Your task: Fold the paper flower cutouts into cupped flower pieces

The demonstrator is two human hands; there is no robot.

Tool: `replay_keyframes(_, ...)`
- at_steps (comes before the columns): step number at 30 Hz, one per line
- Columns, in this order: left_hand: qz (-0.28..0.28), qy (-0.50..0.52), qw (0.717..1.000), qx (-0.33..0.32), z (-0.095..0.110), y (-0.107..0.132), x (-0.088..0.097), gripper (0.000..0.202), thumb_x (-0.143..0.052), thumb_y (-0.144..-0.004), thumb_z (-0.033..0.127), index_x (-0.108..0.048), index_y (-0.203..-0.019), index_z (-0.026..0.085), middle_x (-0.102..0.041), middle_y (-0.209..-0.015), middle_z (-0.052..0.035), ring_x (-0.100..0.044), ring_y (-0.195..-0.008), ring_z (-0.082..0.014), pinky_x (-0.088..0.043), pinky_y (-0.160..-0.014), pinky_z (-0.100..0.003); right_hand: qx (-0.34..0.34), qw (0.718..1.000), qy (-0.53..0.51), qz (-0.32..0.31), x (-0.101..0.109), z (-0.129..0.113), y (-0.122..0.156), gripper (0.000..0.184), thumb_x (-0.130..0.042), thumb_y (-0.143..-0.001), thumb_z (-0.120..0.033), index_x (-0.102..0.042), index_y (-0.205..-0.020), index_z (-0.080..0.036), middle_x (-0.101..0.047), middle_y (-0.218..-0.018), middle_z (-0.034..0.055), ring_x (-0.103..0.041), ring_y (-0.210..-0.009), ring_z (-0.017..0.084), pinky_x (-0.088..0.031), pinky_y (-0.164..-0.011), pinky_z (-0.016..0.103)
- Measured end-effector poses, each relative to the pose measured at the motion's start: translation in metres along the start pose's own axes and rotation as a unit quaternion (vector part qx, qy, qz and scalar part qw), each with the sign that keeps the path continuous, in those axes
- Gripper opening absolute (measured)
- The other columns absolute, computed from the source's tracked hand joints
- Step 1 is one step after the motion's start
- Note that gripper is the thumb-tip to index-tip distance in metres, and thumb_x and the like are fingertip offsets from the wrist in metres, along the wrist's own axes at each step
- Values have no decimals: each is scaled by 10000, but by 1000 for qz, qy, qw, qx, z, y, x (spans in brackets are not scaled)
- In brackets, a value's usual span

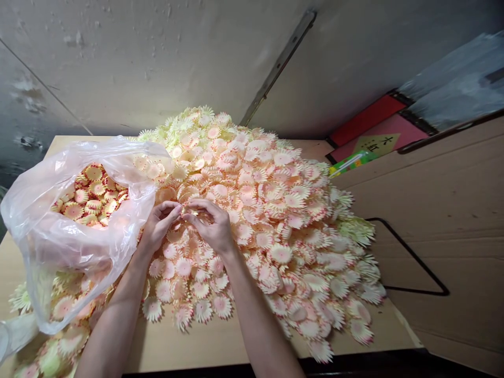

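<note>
A broad heap of pale pink and cream flower-shaped pieces [252, 194] with fringed, red-tipped edges covers much of the table. Above the near left part of this heap, my left hand [159, 223] pinches with thumb and forefinger. My right hand [214, 226] is also closed in a pinch, its fingertips almost meeting the left ones. Whatever small thing sits between the fingertips is too small to make out. Beside my left hand, a translucent plastic bag [35, 194] stands with its mouth wide, holding smaller yellowish flower pieces [94, 194] with red edges.
The wooden table [173, 346] backs onto a worn grey wall [157, 63]. A large cardboard sheet [444, 220] rises at the right, near a bent black metal rod [417, 257]. Red packets [381, 126] lie behind the heap. More flower pieces [71, 341] lie at lower left.
</note>
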State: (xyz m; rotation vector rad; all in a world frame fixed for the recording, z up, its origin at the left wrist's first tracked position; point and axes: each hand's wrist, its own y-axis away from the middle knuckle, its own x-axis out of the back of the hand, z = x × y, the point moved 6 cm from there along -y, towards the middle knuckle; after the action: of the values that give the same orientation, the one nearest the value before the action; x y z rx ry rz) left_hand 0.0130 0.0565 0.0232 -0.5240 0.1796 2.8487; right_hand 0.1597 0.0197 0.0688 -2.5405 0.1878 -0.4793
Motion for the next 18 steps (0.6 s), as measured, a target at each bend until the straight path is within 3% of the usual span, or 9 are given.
replay_keyframes(6,-6,-2,1000,5,1,0,-2,289,-843,-701,405,-736,-809,160,-688,-727,-6,-606,-632,-91,-482,-613,-194,29,999,17,38,3,-6,-1,76,-744,-851,-209,-737,-923,-231,-766,-888,36,-716,-812,175,-591,-757,320)
replay_keyframes(13,-16,13,1000,7,-1,0,-2,263,-837,-715,396,-758,-823,169,-716,-736,-15,-643,-647,-107,-539,-681,-223,45,996,68,37,3,-9,1,55,-682,-898,-219,-730,-925,-227,-768,-881,47,-724,-813,184,-599,-745,332)
replay_keyframes(18,-9,18,1000,10,-1,0,-2,279,-849,-697,402,-762,-822,168,-726,-743,-21,-659,-669,-120,-548,-677,-229,9,996,58,60,2,-1,5,112,-715,-861,-250,-671,-957,-214,-758,-885,50,-727,-755,175,-610,-702,308)
